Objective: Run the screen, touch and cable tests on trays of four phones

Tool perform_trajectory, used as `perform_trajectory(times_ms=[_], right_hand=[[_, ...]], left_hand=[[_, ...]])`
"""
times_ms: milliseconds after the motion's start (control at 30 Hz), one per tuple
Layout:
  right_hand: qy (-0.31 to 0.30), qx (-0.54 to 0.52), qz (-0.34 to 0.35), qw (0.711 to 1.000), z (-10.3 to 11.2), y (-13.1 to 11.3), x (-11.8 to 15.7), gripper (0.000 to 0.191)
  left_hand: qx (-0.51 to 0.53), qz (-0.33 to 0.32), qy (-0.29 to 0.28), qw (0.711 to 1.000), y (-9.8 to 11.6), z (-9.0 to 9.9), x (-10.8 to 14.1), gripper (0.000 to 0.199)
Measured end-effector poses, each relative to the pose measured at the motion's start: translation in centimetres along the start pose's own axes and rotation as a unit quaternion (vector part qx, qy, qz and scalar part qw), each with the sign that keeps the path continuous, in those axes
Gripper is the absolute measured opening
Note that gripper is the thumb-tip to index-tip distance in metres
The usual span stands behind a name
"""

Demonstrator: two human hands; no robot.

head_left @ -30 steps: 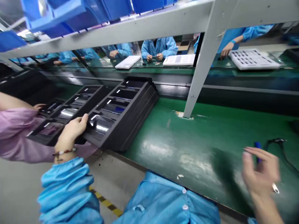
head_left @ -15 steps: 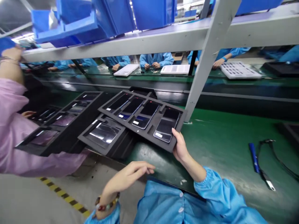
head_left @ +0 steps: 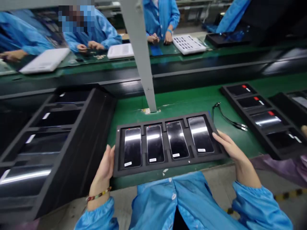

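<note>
A black foam tray with several dark phones in its slots lies over the green bench in front of me. Each phone has a small white label at its lower end. My left hand is at the tray's left end, fingers against its edge, a beaded bracelet on the wrist. At the right end, my right hand grips the tray's edge beside the rightmost phone.
To the left stands a tall stack of black trays with phones. Another phone tray and a black cable are on the right. A grey post rises behind my tray. Co-workers in blue sit across with white trays.
The view has turned right. The tray has come off the stack onto the area before me and is now nearly level. My left hand has moved from free air to the tray's left end.
</note>
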State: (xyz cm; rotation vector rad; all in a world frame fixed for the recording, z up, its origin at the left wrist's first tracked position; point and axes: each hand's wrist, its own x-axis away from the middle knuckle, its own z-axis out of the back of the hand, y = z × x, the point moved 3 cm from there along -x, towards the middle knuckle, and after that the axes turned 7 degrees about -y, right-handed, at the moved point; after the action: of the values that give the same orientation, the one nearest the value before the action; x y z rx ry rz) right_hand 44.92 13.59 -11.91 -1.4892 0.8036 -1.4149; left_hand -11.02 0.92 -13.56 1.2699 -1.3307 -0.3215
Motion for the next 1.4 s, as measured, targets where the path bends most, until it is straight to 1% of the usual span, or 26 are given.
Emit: perform_trajectory(times_ms=[67,100,133,167,200,233,267,300,333,367,433,467,533,567,633,767,833,900,1000,1033,1100,1167,1233,1300,1333,1400], right_hand=[[0.006,0.102,0.062,0.993,0.7,0.2,-0.3,0.062],[0.015,0.155,0.087,0.984,0.6,0.3,-0.5,0.069],[0.038,0.208,0.109,0.971,0.3,0.4,-0.8,0.074],[0.075,0.265,0.131,0.952,-0.2,0.4,-0.9,0.077],[0.119,0.325,0.152,0.926,-0.8,0.4,-0.9,0.078],[0.156,0.383,0.172,0.894,-1.7,0.2,-0.7,0.075],[0.177,0.434,0.189,0.863,-2.7,0.1,-0.4,0.071],[0.181,0.476,0.2,0.837,-3.8,-0.1,0.0,0.067],[0.172,0.508,0.202,0.82,-5.1,-0.2,0.3,0.065],[0.157,0.533,0.197,0.808,-6.2,-0.3,0.7,0.065],[0.148,0.565,0.176,0.792,-8.1,-0.5,1.2,0.069],[0.158,0.575,0.163,0.786,-8.8,-0.6,1.3,0.072],[0.178,0.579,0.146,0.782,-9.4,-0.7,1.2,0.075],[0.182,0.577,0.145,0.783,-9.5,-0.8,0.9,0.076],[0.176,0.575,0.15,0.785,-9.5,-1.1,0.3,0.074],[0.149,0.582,0.144,0.786,-9.2,-2.8,-0.3,0.061],[0.145,0.588,0.123,0.786,-9.2,-3.9,-0.1,0.058],[0.136,0.603,0.096,0.78,-9.1,-4.9,0.6,0.057],[0.111,0.628,0.062,0.768,-8.7,-5.5,1.7,0.056],[0.105,0.634,0.055,0.764,-8.5,-5.5,2.0,0.056],[0.094,0.644,0.057,0.757,-8.6,-5.3,2.5,0.055],[0.087,0.636,0.085,0.762,-9.6,-5.3,2.7,0.051],[0.07,0.603,0.129,0.784,-11.9,-5.6,2.6,0.053],[0.034,0.567,0.155,0.809,-14.9,-5.8,2.1,0.061],[0.012,0.562,0.152,0.813,-16.5,-5.8,1.8,0.065],[-0.018,0.572,0.125,0.811,-18.9,-5.6,1.0,0.065]], left_hand=[[-0.099,0.033,-0.023,0.994,0.1,-1.7,-0.5,0.082],[-0.155,0.029,-0.019,0.987,0.2,-2.5,-0.6,0.082],[-0.216,0.015,-0.008,0.976,0.4,-3.1,-0.5,0.082],[-0.296,-0.016,0.015,0.955,0.7,-3.7,-0.4,0.082],[-0.384,-0.063,0.048,0.92,1.1,-4.2,-0.1,0.082],[-0.465,-0.119,0.082,0.873,1.4,-4.9,0.3,0.082],[-0.531,-0.175,0.105,0.823,1.5,-5.6,0.8,0.08],[-0.58,-0.226,0.115,0.774,1.5,-6.5,1.3,0.077],[-0.616,-0.263,0.11,0.735,1.3,-7.4,1.8,0.074],[-0.642,-0.283,0.092,0.707,0.9,-8.4,2.1,0.071],[-0.682,-0.274,0.059,0.675,-0.1,-10.4,2.3,0.069],[-0.7,-0.258,0.062,0.663,-0.4,-11.2,2.2,0.069],[-0.728,-0.225,0.088,0.641,-0.7,-12.6,1.9,0.069],[-0.737,-0.213,0.098,0.634,-0.6,-13.1,1.7,0.068],[-0.743,-0.196,0.106,0.631,-0.2,-13.7,1.2,0.064],[-0.736,-0.181,0.105,0.644,1.2,-13.7,1.0,0.059],[-0.738,-0.173,0.104,0.644,1.8,-13.5,1.4,0.058],[-0.749,-0.155,0.104,0.636,2.2,-13.2,2.0,0.057],[-0.762,-0.129,0.102,0.627,2.3,-13.0,3.0,0.057],[-0.762,-0.134,0.104,0.625,2.2,-13.1,3.3,0.056],[-0.753,-0.177,0.106,0.624,1.9,-13.9,3.7,0.055],[-0.733,-0.246,0.084,0.629,1.1,-15.6,3.9,0.054],[-0.711,-0.295,0.03,0.637,-0.2,-18.1,3.8,0.056],[-0.711,-0.302,-0.027,0.635,-1.6,-20.6,3.4,0.058],[-0.718,-0.292,-0.041,0.63,-2.2,-21.7,3.1,0.059],[-0.737,-0.265,-0.046,0.62,-2.9,-23.2,2.5,0.059]])
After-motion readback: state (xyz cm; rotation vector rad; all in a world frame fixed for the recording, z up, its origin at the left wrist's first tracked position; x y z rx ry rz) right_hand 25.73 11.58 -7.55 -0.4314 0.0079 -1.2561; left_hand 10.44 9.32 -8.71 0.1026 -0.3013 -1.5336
